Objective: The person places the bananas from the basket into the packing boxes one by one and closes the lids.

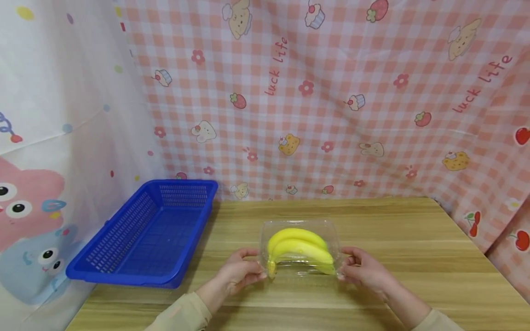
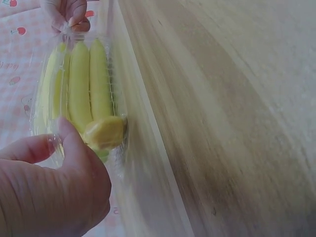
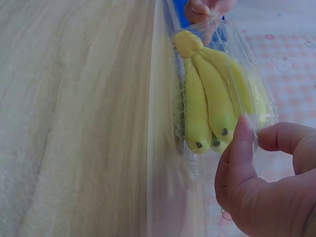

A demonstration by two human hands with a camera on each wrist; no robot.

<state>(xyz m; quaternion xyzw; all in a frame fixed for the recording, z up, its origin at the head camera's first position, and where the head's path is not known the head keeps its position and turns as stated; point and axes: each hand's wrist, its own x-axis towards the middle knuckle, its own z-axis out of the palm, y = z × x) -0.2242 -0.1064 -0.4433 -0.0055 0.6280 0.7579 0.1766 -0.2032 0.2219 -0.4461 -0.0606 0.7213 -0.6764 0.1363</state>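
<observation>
A bunch of yellow bananas (image 1: 298, 248) lies inside a clear plastic clamshell box (image 1: 300, 224) near the front of the table. At the box's left end my left hand (image 1: 242, 270) pinches the rim between thumb and fingers. The right hand (image 1: 360, 266) grips the opposite end in the same way. In the left wrist view the bananas' stem end (image 2: 104, 132) faces the left hand. Dark banana tips (image 3: 199, 145) point toward the right hand in the right wrist view. Whether the lid is fully latched I cannot tell.
To the left stands a blue plastic basket (image 1: 165, 239) with perforated sides, nothing visible inside it. The wooden table (image 1: 414, 230) extends to the right of the box. A pink checked cloth (image 1: 290, 115) hangs behind, and a white printed curtain (image 1: 83, 115) hangs at left.
</observation>
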